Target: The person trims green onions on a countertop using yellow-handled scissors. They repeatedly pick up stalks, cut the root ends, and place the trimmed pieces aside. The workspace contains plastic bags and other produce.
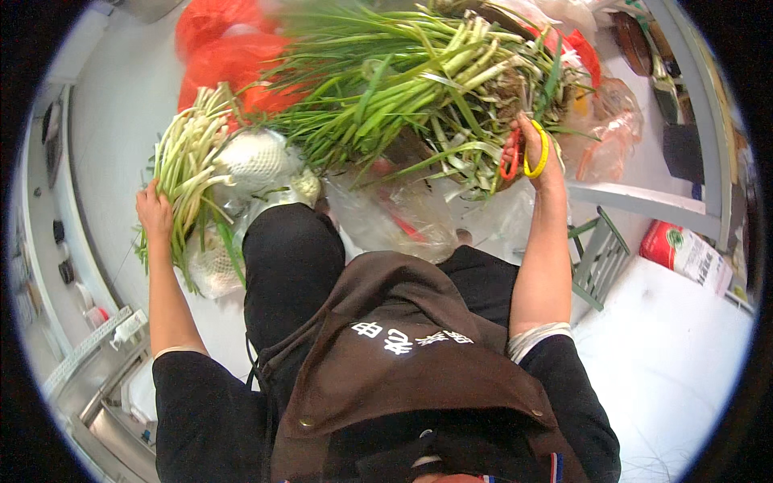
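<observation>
In my right hand point(534, 145) is a pair of scissors with one red and one yellow handle point(545, 158). Its blades point away from me, among the roots and peeled leaves of a big heap of green onions point(386, 90). My left hand point(154, 211) touches the near left side of a pile of pale, cleaned green onion stalks point(190, 145). Its fingers are partly hidden against the stalks, so a grip cannot be made out. Dry skins and loose trimmings point(477, 163) lie below the scissors.
A red plastic bag point(232, 54) lies behind the onions. Produce in white foam netting point(252, 154) sits beside my knee. Clear plastic point(392, 211) is spread between my legs. A green folding stool point(601, 259), a red-and-white package point(685, 256) and a metal rack point(718, 121) stand to the right.
</observation>
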`<state>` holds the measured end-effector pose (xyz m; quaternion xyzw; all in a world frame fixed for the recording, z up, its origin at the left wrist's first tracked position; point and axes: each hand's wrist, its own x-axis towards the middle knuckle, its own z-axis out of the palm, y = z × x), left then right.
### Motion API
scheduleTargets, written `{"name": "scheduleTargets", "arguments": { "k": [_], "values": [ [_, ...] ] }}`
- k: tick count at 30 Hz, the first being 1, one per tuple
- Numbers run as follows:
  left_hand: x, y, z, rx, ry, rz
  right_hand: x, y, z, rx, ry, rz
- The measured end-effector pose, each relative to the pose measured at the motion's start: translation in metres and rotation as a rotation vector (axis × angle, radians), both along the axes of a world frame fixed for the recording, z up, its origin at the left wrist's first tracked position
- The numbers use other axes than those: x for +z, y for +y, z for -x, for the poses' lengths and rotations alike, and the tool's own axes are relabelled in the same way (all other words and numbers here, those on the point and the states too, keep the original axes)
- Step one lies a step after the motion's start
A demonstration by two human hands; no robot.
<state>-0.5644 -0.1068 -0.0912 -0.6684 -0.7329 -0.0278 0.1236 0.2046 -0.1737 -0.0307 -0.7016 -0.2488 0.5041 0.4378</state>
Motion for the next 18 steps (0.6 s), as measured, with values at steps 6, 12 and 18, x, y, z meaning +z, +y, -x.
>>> {"name": "scheduleTargets", "arguments": {
  "k": [6, 12, 18],
  "values": [
    [0.021, 0.017, -0.089, 0.265, 0.015, 0.229, 0.010, -0.012, 0.001, -0.013, -0.109, 0.041],
    [0.080, 0.049, -0.225, -0.280, -0.508, 0.080, -0.039, -0.006, -0.006, 0.164, -0.975, 0.255],
    [0.065, 0.077, -0.435, -0.587, -0.663, 0.497, -0.032, -0.007, 0.022, 0.320, -0.981, 0.435]
  ]
}}
